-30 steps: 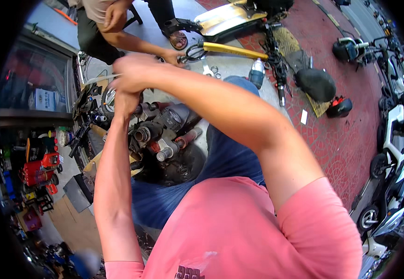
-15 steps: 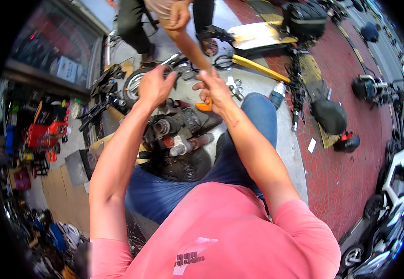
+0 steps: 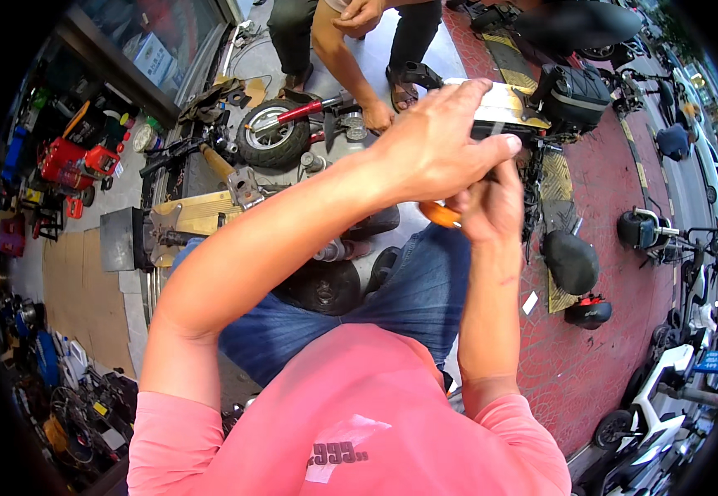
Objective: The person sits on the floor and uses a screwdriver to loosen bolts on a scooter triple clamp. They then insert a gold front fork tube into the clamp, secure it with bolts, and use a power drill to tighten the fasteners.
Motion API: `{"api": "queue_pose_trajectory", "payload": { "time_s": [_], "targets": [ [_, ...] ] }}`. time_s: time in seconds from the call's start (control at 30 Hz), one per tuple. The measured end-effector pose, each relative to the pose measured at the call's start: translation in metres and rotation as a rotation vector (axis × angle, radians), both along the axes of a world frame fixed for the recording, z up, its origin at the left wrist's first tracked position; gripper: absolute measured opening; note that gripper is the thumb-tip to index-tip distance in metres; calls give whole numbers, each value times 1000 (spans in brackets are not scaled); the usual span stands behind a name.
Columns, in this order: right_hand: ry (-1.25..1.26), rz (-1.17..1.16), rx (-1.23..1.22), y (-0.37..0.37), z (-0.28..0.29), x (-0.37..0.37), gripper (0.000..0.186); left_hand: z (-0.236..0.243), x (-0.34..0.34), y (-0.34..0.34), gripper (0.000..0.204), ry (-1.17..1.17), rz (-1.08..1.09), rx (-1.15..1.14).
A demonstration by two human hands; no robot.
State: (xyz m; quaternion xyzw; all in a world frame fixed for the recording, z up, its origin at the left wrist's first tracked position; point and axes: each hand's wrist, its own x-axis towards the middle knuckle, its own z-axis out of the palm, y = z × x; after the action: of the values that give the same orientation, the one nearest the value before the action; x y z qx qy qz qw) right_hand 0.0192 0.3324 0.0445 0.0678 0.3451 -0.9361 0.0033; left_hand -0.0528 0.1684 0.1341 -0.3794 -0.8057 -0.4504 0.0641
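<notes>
My left hand [image 3: 433,145] is open, reaching across my body above my right hand, fingers extended and thumb apart, beside a narrow metal piece. My right hand [image 3: 491,202] is closed on an orange-handled tool [image 3: 440,212], partly hidden by fingers. Below them, greasy metal assemblies [image 3: 338,248] lie between my jeans-covered knees, largely hidden by my left forearm. A small black tire [image 3: 266,154] with red-and-silver fork tubes [image 3: 309,108] lies ahead.
A co-worker's hand [image 3: 375,116] reaches down beyond the tire; their other hand is higher up. A scooter deck [image 3: 495,99] stands at upper right, a black seat [image 3: 570,263] on red paving, parked scooters [image 3: 656,405] far right, red tools [image 3: 70,161] and cardboard [image 3: 78,306] left.
Both my hands have moved right, my left crossing over my right. The orange-handled tool has moved right with my right hand. My view has shifted, revealing more of the tire and fork.
</notes>
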Motion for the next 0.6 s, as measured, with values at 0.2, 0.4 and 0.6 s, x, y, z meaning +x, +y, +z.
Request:
{"api": "queue_pose_trajectory", "payload": {
  "time_s": [0.2, 0.4, 0.6],
  "targets": [
    [-34, -547, 196, 107, 10, 77, 71, -31, -20, -129, 57, -249, 179, -12],
    [-643, -669, 792, 203, -222, 153, 40, -126, 14, -215, 40, -381, 513, 64],
    [-1314, 326, 975, 116, -403, 292, 47, -148, 54, -202, 40, -184, 507, 19]
  ]
}}
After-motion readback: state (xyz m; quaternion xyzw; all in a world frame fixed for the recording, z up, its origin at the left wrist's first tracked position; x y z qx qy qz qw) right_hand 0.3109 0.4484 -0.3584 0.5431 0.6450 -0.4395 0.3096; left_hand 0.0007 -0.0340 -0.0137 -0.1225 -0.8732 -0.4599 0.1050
